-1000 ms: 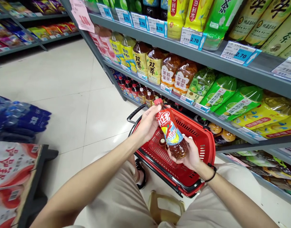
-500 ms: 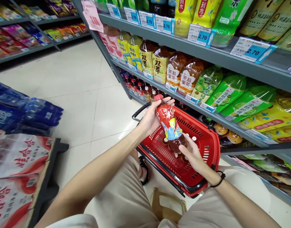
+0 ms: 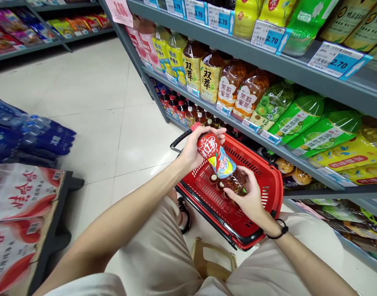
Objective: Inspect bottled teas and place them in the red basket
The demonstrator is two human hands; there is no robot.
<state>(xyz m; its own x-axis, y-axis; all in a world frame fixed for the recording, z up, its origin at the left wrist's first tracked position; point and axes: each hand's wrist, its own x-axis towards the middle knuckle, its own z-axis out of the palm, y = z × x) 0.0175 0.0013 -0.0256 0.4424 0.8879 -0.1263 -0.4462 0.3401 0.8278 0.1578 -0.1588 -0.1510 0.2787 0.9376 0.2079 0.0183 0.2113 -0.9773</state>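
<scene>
Tilted between both hands is a bottle of iced tea with a red, blue and yellow label and a red cap. My left hand wraps its neck end, the fingers reaching behind it. My right hand grips the brown base, thumb on the near side. Beneath the bottle stands a red shopping basket with slotted walls. Some small bottles with white caps sit inside it, partly hidden by the bottle and my right hand.
Drink shelves rise along the right, with price tags on their edges. Packs of blue-wrapped water bottles and red-and-white cartons are stacked at left. A tan stool shows between my legs.
The bottle has rolled in my hands, so its label faces up more squarely. My right hand has shifted along with its base. The view has tilted slightly downward.
</scene>
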